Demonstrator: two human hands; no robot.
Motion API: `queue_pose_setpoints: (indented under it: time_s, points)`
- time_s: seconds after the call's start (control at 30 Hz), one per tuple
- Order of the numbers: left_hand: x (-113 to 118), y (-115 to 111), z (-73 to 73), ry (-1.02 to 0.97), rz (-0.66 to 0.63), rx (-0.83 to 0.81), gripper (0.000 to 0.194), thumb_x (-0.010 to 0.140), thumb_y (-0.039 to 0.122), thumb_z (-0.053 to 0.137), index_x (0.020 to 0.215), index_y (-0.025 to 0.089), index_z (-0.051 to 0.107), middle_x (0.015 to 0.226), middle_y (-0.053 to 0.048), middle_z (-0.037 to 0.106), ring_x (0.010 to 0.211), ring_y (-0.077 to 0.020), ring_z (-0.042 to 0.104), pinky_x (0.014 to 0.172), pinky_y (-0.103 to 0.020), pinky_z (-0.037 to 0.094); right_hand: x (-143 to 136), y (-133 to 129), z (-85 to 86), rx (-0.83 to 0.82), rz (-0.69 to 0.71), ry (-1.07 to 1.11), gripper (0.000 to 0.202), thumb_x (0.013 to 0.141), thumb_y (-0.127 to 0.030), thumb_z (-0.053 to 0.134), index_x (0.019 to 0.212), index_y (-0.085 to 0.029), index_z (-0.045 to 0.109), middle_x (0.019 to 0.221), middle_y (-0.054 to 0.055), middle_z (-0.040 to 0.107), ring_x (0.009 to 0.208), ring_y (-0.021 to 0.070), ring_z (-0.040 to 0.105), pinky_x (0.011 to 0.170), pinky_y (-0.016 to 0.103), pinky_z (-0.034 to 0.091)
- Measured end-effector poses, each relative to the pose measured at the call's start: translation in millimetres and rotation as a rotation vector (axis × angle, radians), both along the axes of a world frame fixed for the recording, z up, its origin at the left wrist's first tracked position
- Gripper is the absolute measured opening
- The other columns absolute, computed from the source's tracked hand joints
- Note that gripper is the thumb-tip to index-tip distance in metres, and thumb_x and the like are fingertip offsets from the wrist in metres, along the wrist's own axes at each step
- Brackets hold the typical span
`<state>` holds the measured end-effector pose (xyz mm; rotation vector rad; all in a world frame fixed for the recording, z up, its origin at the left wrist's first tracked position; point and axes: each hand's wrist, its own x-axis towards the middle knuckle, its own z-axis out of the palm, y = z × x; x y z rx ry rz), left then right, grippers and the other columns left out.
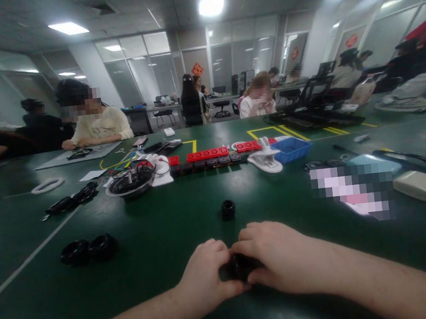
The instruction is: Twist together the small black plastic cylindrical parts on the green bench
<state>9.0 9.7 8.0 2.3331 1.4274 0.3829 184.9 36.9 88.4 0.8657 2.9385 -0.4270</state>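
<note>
Close to the table's near edge, my left hand (pixel 205 272) and my right hand (pixel 274 254) are closed around a glossy black round part (pixel 241 267). Fingers and thumbs of both hands cover much of it, so its full shape is hidden. Just beyond my hands a small black ring-shaped piece (pixel 228 209) stands alone on the green table (pixel 159 231). Off to the left, two larger black rings (pixel 89 249) lie side by side, touching.
Across the middle runs a row of red and black socket strips (pixel 208 155), with a white clamp (pixel 265 158) and a blue basket (pixel 291 148) at its right. A metal bowl (pixel 130 184) of cables stands left. Beige case (pixel 422 185) lies right. A person (pixel 98 123) sits opposite.
</note>
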Motion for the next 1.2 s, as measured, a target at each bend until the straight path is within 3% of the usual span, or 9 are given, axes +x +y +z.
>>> queue_pose_setpoints:
  time_s: [0.17,0.5,0.67,0.77,0.87,0.97,1.2]
  points:
    - [-1,-3,-1.0,-0.004,-0.006,0.010,0.031,0.065,0.047,0.067,0.073,0.017,0.060,0.077,0.000,0.056,0.075,-0.0173,0.049,0.064,-0.028,0.036,-2,1,2.6,-0.009,0.019,0.010,0.030,0.070,-0.030,0.066,0.097,-0.019,0.063,0.090,0.005,0.060,0.084,0.0202,0.051,0.071,0.031,0.042]
    - [-2,-2,-3.9,-0.077,0.002,0.024,0.031,0.062,0.045,0.070,0.077,0.019,0.061,0.079,0.000,0.054,0.076,-0.0171,0.048,0.068,-0.029,0.036,-1,-1,1.3,-0.043,0.078,0.082,0.031,0.069,-0.019,0.062,0.100,-0.015,0.061,0.094,0.007,0.060,0.085,0.0192,0.049,0.077,0.032,0.039]
    - [-1,-2,-2.5,-0.071,0.045,0.030,0.029,0.058,0.041,0.073,0.076,0.022,0.062,0.082,0.001,0.052,0.080,-0.0177,0.046,0.070,-0.030,0.034,-4,-6,-5.6,0.002,0.133,0.173,0.030,0.072,-0.031,0.061,0.097,-0.015,0.061,0.090,0.006,0.061,0.081,0.0185,0.048,0.077,0.033,0.036]
    - [-1,-1,-3.5,-0.068,0.048,0.025,0.023,0.061,0.040,0.070,0.074,0.023,0.062,0.080,0.002,0.051,0.079,-0.0173,0.045,0.070,-0.031,0.033,-6,-10,-7.1,-0.004,0.188,0.181,0.023,0.073,-0.035,0.061,0.085,-0.016,0.064,0.083,0.004,0.062,0.078,0.0176,0.047,0.073,0.031,0.035]
    - [-2,0,-2.6,-0.066,0.046,0.013,0.021,0.064,0.039,0.066,0.077,0.023,0.062,0.081,0.001,0.050,0.079,-0.0175,0.044,0.071,-0.031,0.033,-6,-15,-7.0,-0.016,0.238,0.182,0.022,0.076,-0.036,0.059,0.087,-0.018,0.065,0.080,0.003,0.063,0.078,0.0168,0.048,0.073,0.029,0.034]
    - [-2,0,0.0,-0.062,0.048,-0.011,0.018,0.064,0.036,0.066,0.075,0.022,0.061,0.082,0.001,0.050,0.078,-0.0176,0.044,0.071,-0.031,0.033,-6,-19,-7.4,-0.013,0.214,0.169,0.023,0.075,-0.036,0.060,0.087,-0.018,0.066,0.075,0.003,0.063,0.077,0.0164,0.049,0.072,0.029,0.035]
    - [0,1,2.1,-0.080,0.067,-0.016,0.014,0.064,0.031,0.066,0.073,0.021,0.060,0.081,0.002,0.049,0.079,-0.0167,0.044,0.071,-0.030,0.033,-9,-23,-7.8,-0.017,0.108,0.106,0.026,0.078,-0.034,0.056,0.063,-0.015,0.066,0.058,0.002,0.060,0.062,0.0131,0.048,0.066,0.026,0.036]
